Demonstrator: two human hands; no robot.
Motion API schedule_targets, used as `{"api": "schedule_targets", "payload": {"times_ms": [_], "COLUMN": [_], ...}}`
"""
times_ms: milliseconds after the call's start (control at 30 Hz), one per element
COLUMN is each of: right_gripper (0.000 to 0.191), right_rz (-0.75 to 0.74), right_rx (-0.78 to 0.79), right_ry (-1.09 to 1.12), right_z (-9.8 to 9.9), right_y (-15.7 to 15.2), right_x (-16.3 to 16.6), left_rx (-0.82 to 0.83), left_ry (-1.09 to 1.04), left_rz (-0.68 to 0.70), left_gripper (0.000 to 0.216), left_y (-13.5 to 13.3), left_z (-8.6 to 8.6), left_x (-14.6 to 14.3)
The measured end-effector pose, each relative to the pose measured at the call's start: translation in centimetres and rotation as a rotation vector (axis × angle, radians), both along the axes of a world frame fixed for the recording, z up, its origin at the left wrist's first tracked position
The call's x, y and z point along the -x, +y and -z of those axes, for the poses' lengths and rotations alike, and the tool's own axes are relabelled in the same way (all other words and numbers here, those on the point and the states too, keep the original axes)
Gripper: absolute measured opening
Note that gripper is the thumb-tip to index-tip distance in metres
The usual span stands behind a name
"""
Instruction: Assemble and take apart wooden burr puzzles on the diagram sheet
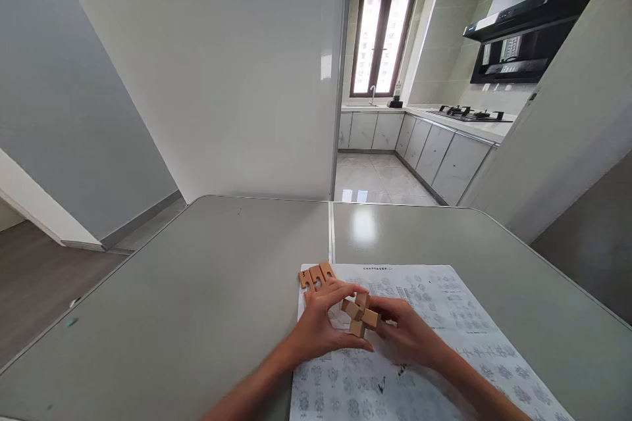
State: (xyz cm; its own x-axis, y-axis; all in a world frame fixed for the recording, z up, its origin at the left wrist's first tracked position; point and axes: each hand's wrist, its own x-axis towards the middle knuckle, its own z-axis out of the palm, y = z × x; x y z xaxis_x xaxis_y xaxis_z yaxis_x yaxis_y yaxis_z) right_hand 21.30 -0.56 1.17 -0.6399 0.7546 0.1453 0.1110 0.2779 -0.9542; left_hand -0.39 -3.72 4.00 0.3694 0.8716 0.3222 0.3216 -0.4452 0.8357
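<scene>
A small wooden burr puzzle [362, 314], made of interlocking light-wood blocks, is held between my two hands above a printed sheet. My left hand [326, 325] is curved around its left side, fingers at the top and thumb at the lower edge. From the right, my right hand [402, 329] pinches the puzzle with its fingertips. Several notched wooden pieces [316, 275] lie side by side just beyond my left hand, which partly hides them. Under both hands spreads the printed paper sheet [464, 335], covered with rows of small diagrams.
The grey table [197, 316] has a seam [331, 230] running away from me. A white wall [247, 92] rises behind its far edge. Through an opening at the right I see a kitchen with a window [382, 39], white cabinets [434, 145] and a gas stove [469, 114].
</scene>
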Motion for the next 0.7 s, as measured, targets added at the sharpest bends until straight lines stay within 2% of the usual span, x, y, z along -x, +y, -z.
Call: {"api": "schedule_targets", "payload": {"times_ms": [200,400,700], "right_gripper": [0.011,0.014,0.015], "right_rz": [0.164,0.332,0.308], "right_rx": [-0.165,-0.301,-0.270], "right_ry": [-0.048,-0.014,-0.034], "right_z": [1.1,2.6,2.2], "right_y": [-0.3,-0.6,-0.9], "right_x": [0.1,0.6,0.9], "left_rx": [-0.084,-0.117,-0.045], "left_ry": [-0.017,-0.016,-0.037], "left_rz": [-0.016,-0.061,-0.069], "left_gripper": [0.075,0.075,0.073], "left_y": [0.1,-0.1,-0.4], "left_z": [0.5,0.9,0.7], "left_x": [-0.4,-0.9,-0.8]}}
